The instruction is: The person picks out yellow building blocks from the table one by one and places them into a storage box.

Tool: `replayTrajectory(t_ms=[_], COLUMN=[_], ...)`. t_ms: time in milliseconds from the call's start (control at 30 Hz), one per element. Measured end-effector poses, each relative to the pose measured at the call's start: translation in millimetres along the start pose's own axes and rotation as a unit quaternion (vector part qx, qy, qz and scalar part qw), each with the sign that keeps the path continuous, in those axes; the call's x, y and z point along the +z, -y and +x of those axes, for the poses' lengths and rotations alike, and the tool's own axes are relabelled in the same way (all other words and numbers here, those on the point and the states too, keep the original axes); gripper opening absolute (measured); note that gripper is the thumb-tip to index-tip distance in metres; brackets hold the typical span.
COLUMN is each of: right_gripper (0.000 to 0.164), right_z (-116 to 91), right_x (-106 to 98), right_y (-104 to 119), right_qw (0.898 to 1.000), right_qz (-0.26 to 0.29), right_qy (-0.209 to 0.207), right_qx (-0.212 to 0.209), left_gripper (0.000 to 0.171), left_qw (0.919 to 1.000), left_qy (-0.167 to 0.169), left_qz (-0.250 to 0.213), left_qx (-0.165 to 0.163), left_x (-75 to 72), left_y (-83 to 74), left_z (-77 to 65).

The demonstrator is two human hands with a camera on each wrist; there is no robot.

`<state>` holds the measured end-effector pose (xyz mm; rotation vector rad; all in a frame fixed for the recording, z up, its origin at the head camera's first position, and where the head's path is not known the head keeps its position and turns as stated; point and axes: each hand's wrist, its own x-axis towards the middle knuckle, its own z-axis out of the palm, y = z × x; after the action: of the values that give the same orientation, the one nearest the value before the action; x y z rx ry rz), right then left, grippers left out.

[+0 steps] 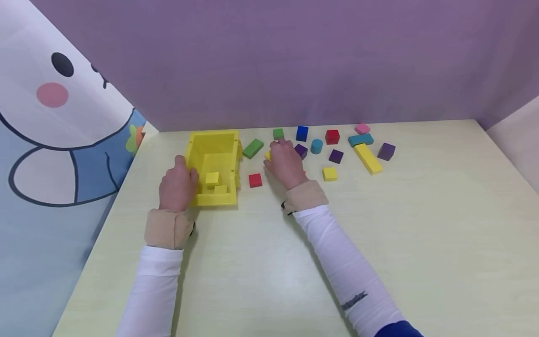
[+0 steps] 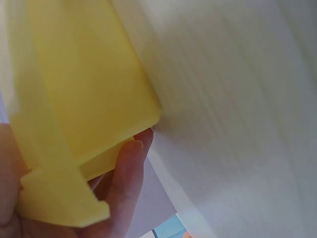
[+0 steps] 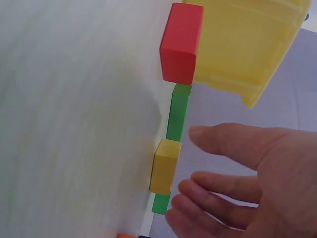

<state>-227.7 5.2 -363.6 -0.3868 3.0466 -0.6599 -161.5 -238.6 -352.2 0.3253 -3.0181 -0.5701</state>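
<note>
On the left of the table stands a yellow plastic box (image 1: 214, 142), with two yellow blocks (image 1: 212, 178) inside it. My left hand (image 1: 177, 185) grips the box by its left wall; in the left wrist view the fingers (image 2: 130, 171) curl about the rim. Among the loose blocks, my right hand (image 1: 287, 164) reaches down with thumb and fingers apart and nothing between them. A yellow block (image 3: 165, 166) lies just by those fingertips, partly hidden by the hand in the head view. Near it are a red block (image 1: 255, 180) and a long green block (image 1: 253, 148).
Farther right lie several more blocks, among them a blue cube (image 1: 302, 133), a blue cylinder (image 1: 316, 146), a red cube (image 1: 332, 136), a long yellow block (image 1: 368, 158) and a purple cube (image 1: 386, 151). A purple partition (image 1: 294, 65) rises behind the table.
</note>
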Motion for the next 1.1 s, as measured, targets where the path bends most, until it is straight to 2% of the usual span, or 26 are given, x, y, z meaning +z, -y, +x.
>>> replayTrajectory(t_ms=[167, 467, 800, 933, 1100], right_gripper=[0.038, 0.027, 0.046, 0.038, 0.036], right_z=[1.8, 3.7, 4.9, 5.8, 7.1], right_x=[2.9, 5.1, 5.2, 5.3, 5.5], right_y=[-2.4, -6.6, -7.3, -8.2, -9.8], right_qw=[1.000, 1.000, 0.999, 0.999, 0.999], right_qz=[-0.004, 0.005, 0.010, -0.004, 0.011], right_qy=[0.013, 0.008, 0.030, 0.047, 0.048], right_qx=[0.020, 0.012, 0.011, 0.000, 0.000], left_gripper=[0.029, 0.028, 0.030, 0.030, 0.031], left_qw=[1.0000, 0.9999, 0.9997, 0.9997, 0.9994], left_qy=[0.001, 0.008, 0.016, 0.018, 0.023], left_qz=[0.001, -0.003, -0.007, -0.007, -0.010], left_qx=[-0.004, -0.009, -0.015, -0.017, -0.023], left_x=[0.9, -0.5, 3.2, 3.3, 1.2], left_y=[-0.1, -1.5, 1.3, 0.6, 0.0], left_z=[1.1, 0.3, 2.7, 2.8, 2.9])
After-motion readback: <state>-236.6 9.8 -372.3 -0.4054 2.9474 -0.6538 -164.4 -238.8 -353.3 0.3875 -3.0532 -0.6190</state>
